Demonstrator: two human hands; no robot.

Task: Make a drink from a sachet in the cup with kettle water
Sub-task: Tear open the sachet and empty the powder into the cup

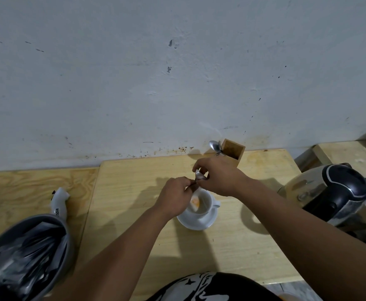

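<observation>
I read this as the sachet-opening step. My left hand (173, 197) and right hand (219, 177) are together, both pinched on the small silvery sachet (199, 176), directly above the white ceramic cup (203, 205) on its white saucer (199, 223). Next: finish tearing, tip contents in. Steel-and-black kettle (329, 194) sits right of my right hand, untouched. Tear line hidden by fingers; cup contents unclear.

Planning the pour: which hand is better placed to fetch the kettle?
Probably the right hand: the kettle stands on that side, beyond the right forearm. The left hand is over the cup, pinching the sachet.
</observation>
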